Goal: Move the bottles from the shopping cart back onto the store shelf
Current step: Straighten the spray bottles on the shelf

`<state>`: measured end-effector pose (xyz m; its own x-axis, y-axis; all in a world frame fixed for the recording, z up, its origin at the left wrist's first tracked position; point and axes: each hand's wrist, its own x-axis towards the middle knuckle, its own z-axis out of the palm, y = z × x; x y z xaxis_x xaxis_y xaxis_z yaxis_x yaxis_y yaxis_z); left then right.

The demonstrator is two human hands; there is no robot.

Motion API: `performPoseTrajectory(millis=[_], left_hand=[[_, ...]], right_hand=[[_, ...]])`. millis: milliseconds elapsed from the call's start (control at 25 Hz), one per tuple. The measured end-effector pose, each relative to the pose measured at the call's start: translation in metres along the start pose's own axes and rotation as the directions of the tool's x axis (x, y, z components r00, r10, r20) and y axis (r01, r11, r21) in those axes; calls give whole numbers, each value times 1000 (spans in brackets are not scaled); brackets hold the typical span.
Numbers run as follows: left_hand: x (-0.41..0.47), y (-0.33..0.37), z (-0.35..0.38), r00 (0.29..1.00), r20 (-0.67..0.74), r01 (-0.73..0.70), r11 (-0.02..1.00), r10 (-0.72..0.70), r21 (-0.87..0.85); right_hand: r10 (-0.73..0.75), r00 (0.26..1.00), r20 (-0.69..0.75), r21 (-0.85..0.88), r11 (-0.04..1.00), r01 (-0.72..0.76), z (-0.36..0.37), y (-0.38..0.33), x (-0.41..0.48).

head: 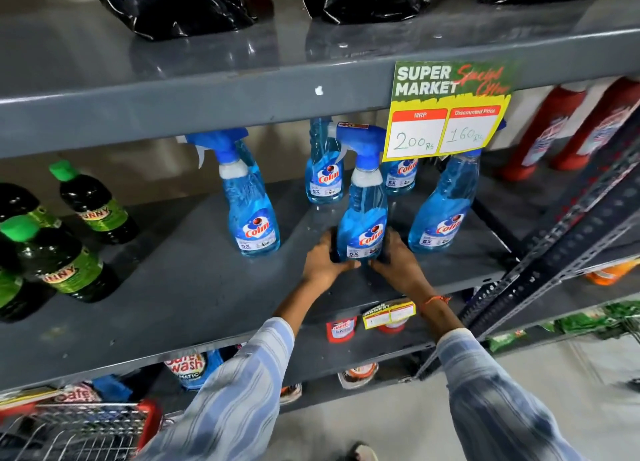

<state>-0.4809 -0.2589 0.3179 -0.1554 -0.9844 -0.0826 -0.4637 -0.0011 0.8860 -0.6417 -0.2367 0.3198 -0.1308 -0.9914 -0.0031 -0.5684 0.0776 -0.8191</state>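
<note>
A blue Colin spray bottle (363, 214) stands upright on the grey shelf (173, 287), near its front middle. My left hand (323, 263) wraps its lower left side and my right hand (398, 263) its lower right side, both touching the base. Other blue spray bottles stand on the same shelf: one to the left (251, 211), one behind (323, 173), one to the right (441, 214), and one partly hidden by the price sign (400, 178). The red-rimmed wire shopping cart (79, 426) is at the bottom left; I cannot see what it holds.
Green-capped dark bottles (93, 207) stand at the shelf's left. Red bottles (554, 128) stand at the right. A yellow and green price sign (446, 110) hangs from the upper shelf edge. Black detergent bags (176, 3) sit above. A slotted metal upright (554, 249) rises at the right.
</note>
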Motion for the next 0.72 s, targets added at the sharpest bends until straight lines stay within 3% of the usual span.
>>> performPoseTrajectory(millis=[40,120,200,280,320,360,440,520,600,720], left_hand=[[-10,1,-5,999,-20,-39,999,38,-36],[-33,-3,-18,972,-189,-162,982,142,-96],[-49,-12,-38,853,-489,-245,967,182,-66],[-47,-34,-63,719,-684,-216,975,122,-53],[-43,-45,-76,691,-717,-172,984,90,-43],[-38,-54,-88,708,-704,-134,990,60,-50],[-28,-67,-107,830,-556,-47,990,-37,-136],[-17,-74,-124,914,-395,31,989,-87,-147],[-6,-81,-138,943,-320,64,992,-96,-109],[-8,-89,-145,956,-278,74,995,-90,-67]], right_hand=[[-22,983,-182,40,999,30,3,-9,-13],[-48,851,-523,217,958,187,16,-34,-45],[-159,796,-584,221,912,345,40,-62,-62],[-284,868,-408,196,901,387,73,-83,-56],[-299,911,-283,194,913,360,90,-90,-46],[-271,945,-184,193,933,305,106,-93,-32],[-123,992,5,204,972,120,130,-92,-4],[-71,983,168,161,986,44,147,-83,19],[-76,970,232,125,991,48,159,-71,36],[-63,978,198,101,994,44,151,-82,18]])
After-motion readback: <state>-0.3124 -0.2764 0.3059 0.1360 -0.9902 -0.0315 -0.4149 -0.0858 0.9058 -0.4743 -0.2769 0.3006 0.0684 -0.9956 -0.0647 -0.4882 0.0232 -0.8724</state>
